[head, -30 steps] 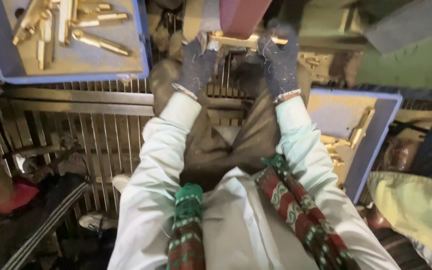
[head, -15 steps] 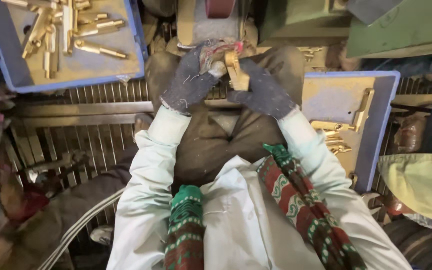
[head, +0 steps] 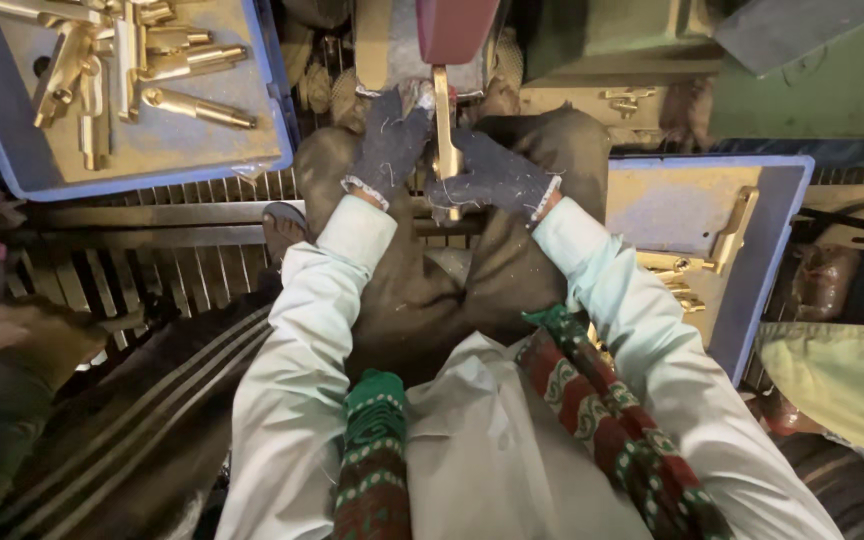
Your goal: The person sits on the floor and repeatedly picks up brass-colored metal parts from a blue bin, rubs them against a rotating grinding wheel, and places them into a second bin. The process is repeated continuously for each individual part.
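Both my hands wear dark knitted gloves and grip one long brass part (head: 444, 120) that stands upright between them. My left hand (head: 389, 142) holds its upper left side. My right hand (head: 492, 180) clasps its lower end from the right. The top of the brass part reaches up against a dark red machine block (head: 455, 28). My knees in brown trousers sit just below the hands.
A blue tray (head: 267, 70) with several brass parts sits at top left. A second blue tray (head: 762, 250) with a few brass parts is at right. A green machine body (head: 812, 90) fills the top right. Metal grating (head: 132, 270) lies left of my legs.
The brass part went from lying crosswise under the red block, held at both ends, to standing upright. My hands have drawn together around it and dropped a little.
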